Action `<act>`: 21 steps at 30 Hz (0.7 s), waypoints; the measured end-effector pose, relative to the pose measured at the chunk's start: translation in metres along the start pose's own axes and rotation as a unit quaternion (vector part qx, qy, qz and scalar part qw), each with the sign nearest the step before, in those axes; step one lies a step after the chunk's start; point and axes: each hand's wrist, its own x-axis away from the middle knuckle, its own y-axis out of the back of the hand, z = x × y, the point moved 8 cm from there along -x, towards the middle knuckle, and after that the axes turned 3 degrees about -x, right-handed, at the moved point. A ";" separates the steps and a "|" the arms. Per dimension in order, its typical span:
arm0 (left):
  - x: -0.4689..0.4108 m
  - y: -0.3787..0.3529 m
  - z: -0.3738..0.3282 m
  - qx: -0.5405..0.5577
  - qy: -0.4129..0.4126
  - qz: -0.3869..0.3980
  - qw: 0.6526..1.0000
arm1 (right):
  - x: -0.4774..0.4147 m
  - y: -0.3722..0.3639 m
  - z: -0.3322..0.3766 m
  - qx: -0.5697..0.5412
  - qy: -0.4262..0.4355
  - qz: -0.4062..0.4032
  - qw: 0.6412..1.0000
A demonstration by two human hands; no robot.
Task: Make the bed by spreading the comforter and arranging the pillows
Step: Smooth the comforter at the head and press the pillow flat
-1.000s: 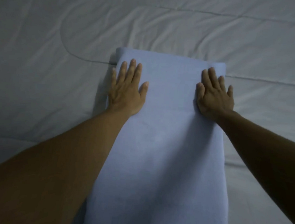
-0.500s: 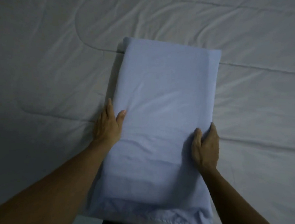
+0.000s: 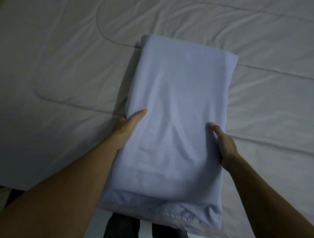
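A pale blue pillow lies lengthwise on the white quilted comforter, its open hemmed end hanging over the bed's near edge. My left hand grips the pillow's left side, thumb on top and fingers hidden underneath. My right hand grips the right side the same way, thumb pressed into the fabric. Both hands hold it about midway along its length.
The comforter covers the whole bed, with stitched seams and soft wrinkles. The bed's near edge runs along the lower left. Dark trouser legs and a strip of pale floor show below the pillow's overhang.
My hands slid back from lying flat at the pillow's far end to its sides, where they now grip it. The pillow has come toward me, past the bed edge.
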 end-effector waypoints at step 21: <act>0.167 0.278 0.029 0.046 -0.043 -0.021 0.998 | 0.272 -0.138 -0.018 -0.019 0.128 -0.064 0.990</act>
